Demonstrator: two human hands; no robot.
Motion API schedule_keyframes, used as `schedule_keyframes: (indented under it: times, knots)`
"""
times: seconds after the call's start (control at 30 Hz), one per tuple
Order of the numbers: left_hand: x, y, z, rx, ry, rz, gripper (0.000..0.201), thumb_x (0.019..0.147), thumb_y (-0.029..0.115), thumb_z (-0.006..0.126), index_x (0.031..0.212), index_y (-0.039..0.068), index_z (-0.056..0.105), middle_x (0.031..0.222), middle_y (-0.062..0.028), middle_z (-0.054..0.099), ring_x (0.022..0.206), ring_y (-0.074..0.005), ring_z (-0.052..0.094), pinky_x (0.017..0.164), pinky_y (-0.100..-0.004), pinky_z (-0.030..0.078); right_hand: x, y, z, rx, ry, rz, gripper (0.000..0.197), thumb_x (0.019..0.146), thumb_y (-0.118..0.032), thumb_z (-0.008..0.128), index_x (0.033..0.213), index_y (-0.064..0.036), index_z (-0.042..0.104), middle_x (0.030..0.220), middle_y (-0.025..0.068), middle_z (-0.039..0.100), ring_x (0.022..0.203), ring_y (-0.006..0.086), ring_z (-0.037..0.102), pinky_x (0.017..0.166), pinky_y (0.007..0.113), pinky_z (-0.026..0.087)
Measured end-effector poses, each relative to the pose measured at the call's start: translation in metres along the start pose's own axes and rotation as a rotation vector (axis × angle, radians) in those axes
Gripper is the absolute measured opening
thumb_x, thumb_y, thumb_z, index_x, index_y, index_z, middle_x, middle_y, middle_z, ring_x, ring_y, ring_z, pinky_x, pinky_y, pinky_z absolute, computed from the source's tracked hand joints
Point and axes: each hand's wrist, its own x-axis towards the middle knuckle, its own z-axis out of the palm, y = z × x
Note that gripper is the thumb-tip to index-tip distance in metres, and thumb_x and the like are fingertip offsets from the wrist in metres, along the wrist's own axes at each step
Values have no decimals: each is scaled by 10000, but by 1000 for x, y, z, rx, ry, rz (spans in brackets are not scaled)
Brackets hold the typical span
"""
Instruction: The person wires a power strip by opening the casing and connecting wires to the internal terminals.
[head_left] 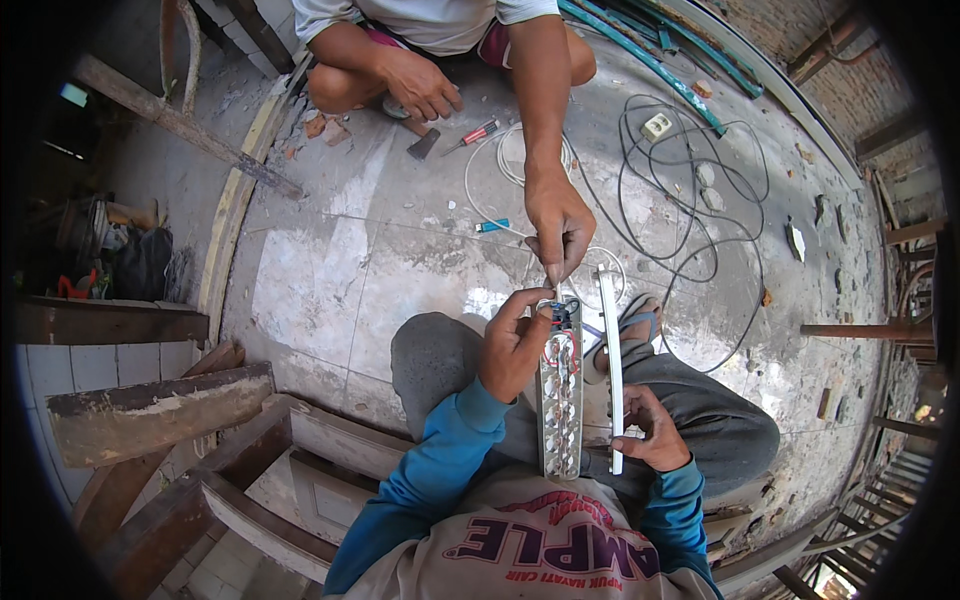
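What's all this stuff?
Opened strip: 1, pale, centre
White strip: 1, white, beside it
Co-worker: 1, white shirt, top
Screwdriver: 1, red, upper middle
Hatchet: 1, dark, beside screwdriver
Small piece: 1, blue, above centre
Cables: several, white, black, upper half
Socket block: 1, cream, upper right
Poles: several, teal, top right
Timbers: several, brown, both sides
Legs: 2, grey trousers, lower middle
Left hand: 1, blue cuff, at opened strip
Right hand: 1, blue cuff, on white strip
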Motion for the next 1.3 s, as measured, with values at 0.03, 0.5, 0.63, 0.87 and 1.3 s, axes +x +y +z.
schedule_keyframes:
  times: [0.03,0.5,0.63,0.87,1.3]
  knots:
    - [0,0,0,1,4,5,246,1005,160,569,1199,11,586,808,20,568,660,-22,473,568,-212,377,1,0,3,14,15,-18,700,738,-169,864,1310,-56,477,1045,26,575,970,150,571,883,325,461]
    - [17,9,-1,-232,-39,-129,103,937,79,653,1017,24,617,956,-21,628,876,-69,583,773,-228,475,11,6,18,-43,-8,-77,687,757,-90,815,1342,-59,457,1062,44,609,963,149,585,821,304,467]
    - [23,-3,-10,-266,-45,-215,83,934,76,659,995,40,616,951,-20,647,869,-68,601,768,-227,489,11,6,19,-58,-27,-84,691,763,-99,812,1352,-59,452,1067,45,612,960,148,583,813,300,463]
    - [25,-7,-5,-267,-53,-164,82,940,77,660,1002,50,613,947,-11,657,883,-64,597,771,-230,487,10,3,20,-32,-54,-82,674,782,-120,804,1353,-57,453,1086,49,613,954,150,581,815,302,460]
    - [20,0,-6,-298,-85,-169,170,945,124,625,1095,51,595,959,7,608,836,-46,562,702,-205,453,14,35,19,204,149,-101,614,798,-153,802,1309,-39,481,1048,49,608,907,124,568,788,292,476]
